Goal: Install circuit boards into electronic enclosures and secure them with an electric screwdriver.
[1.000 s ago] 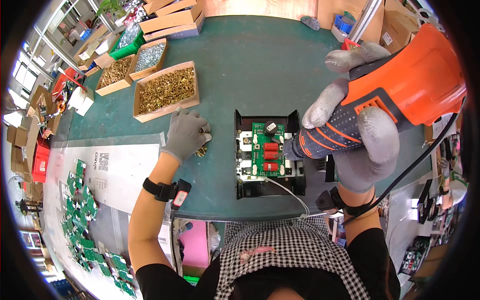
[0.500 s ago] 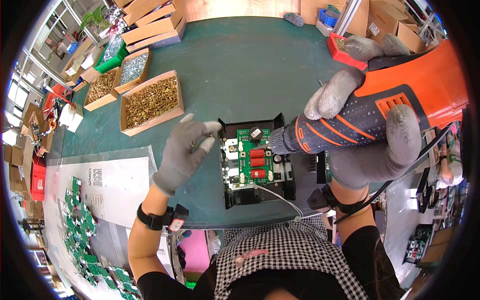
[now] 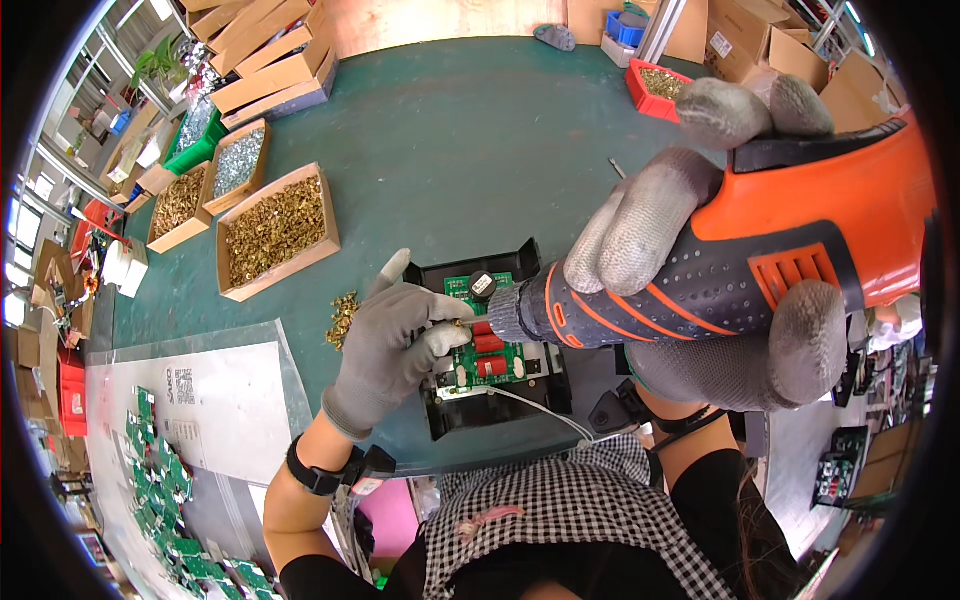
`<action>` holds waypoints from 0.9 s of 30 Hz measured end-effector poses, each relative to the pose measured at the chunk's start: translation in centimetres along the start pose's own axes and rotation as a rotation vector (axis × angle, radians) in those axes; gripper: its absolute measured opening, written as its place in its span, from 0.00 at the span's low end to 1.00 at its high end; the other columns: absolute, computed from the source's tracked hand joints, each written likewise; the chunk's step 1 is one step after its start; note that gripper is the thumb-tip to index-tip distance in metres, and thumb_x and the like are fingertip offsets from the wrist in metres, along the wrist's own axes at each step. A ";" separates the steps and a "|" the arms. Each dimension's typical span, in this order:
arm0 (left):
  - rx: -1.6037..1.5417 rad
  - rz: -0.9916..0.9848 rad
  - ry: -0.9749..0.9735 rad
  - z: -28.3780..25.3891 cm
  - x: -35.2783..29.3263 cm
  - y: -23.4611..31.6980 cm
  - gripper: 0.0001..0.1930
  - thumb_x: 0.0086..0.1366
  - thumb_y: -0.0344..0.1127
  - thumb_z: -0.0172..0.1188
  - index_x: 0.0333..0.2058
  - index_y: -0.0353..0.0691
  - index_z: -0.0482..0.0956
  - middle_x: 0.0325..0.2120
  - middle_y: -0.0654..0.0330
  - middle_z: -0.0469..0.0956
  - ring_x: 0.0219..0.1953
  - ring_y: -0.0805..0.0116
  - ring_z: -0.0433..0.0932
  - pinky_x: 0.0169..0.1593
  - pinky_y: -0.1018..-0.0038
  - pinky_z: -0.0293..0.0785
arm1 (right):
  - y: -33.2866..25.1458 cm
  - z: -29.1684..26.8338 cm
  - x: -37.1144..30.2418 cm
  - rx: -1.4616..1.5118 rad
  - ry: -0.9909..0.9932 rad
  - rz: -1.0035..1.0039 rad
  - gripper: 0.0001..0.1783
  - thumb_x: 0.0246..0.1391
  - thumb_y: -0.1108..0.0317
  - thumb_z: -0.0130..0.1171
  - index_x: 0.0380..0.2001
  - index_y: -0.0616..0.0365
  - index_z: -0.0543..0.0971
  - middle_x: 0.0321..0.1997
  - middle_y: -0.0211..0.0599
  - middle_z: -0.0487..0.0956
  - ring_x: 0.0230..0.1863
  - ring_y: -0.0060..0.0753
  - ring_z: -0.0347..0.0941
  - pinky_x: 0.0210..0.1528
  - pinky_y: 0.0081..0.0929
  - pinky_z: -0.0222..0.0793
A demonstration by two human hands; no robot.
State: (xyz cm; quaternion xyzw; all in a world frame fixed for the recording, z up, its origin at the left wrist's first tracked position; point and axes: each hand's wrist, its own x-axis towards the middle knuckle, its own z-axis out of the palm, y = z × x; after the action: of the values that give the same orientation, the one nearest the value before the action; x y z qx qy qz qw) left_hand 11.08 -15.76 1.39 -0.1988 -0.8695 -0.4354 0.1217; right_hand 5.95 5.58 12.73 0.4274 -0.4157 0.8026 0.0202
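My right hand point(image 3: 640, 228), in a grey glove, is wrapped round an orange and black power drill point(image 3: 700, 275). Its bit points left, over a green circuit board point(image 3: 461, 286) with red cylindrical parts point(image 3: 489, 343) and a round black part. The board sits in a black metal housing point(image 3: 553, 397) near the bench's front edge. My left hand point(image 3: 385, 345), also gloved, pinches a small brass-coloured screw point(image 3: 459, 323) at the bit's tip, above the board's left side. The glove hides part of the board. Beside that hand lies a small heap of brass-coloured screws point(image 3: 342, 318).
Cardboard boxes of brass-coloured pieces point(image 3: 277, 232) and silver pieces point(image 3: 240, 160) stand at the left. A red bin point(image 3: 655, 90) stands at the far right. Several loose green circuit boards point(image 3: 160, 480) lie at the lower left. A white cable point(image 3: 540, 404) trails from the housing.
My left hand has moved right and down to the bit's tip, uncovering the screw heap. The drill has shifted left. The whole view has shifted slightly.
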 end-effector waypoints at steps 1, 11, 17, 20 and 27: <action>-0.035 -0.023 0.005 0.1 0.0 0.0 0.07 0.53 0.37 0.68 0.31 0.45 0.82 0.18 0.65 0.73 0.24 0.65 0.74 0.68 0.52 0.51 | 0.0 -0.1 0.0 -0.021 0.012 0.018 0.34 0.59 0.57 0.51 0.62 0.66 0.54 0.51 0.60 0.70 0.33 0.43 0.76 0.36 0.40 0.75; 0.147 0.120 -0.077 0.3 1.4 0.6 0.18 0.49 0.43 0.70 0.39 0.46 0.80 0.28 0.65 0.78 0.36 0.62 0.77 0.68 0.49 0.50 | -0.2 -1.1 -0.9 -0.289 0.180 0.225 0.36 0.58 0.61 0.54 0.62 0.69 0.53 0.52 0.58 0.71 0.32 0.42 0.78 0.36 0.37 0.77; 0.536 0.165 -0.415 0.8 2.8 -0.4 0.39 0.48 0.65 0.63 0.52 0.43 0.73 0.52 0.54 0.70 0.57 0.53 0.69 0.68 0.47 0.47 | 2.6 -3.4 -1.6 -0.662 0.109 0.095 0.31 0.53 0.71 0.58 0.59 0.66 0.60 0.50 0.52 0.73 0.31 0.35 0.79 0.33 0.30 0.78; 0.465 0.081 -0.462 1.1 2.9 -0.7 0.41 0.47 0.68 0.61 0.53 0.43 0.73 0.53 0.53 0.70 0.57 0.51 0.68 0.69 0.48 0.47 | 3.3 -3.8 -1.9 -0.675 0.120 0.108 0.32 0.51 0.75 0.60 0.59 0.64 0.60 0.51 0.52 0.73 0.31 0.34 0.79 0.33 0.28 0.78; 0.420 0.050 -0.448 1.1 3.0 -0.2 0.37 0.50 0.57 0.66 0.56 0.47 0.70 0.56 0.57 0.69 0.57 0.54 0.71 0.69 0.55 0.52 | 3.9 -4.2 -2.0 -0.656 0.091 0.087 0.33 0.50 0.76 0.61 0.59 0.63 0.61 0.50 0.51 0.74 0.30 0.32 0.79 0.33 0.28 0.78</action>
State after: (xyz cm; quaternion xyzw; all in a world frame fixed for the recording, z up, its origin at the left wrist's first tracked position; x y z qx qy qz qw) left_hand 8.30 -14.31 1.72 -0.2819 -0.9404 -0.1886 -0.0240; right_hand 2.90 6.52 7.53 0.3436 -0.6683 0.6445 0.1411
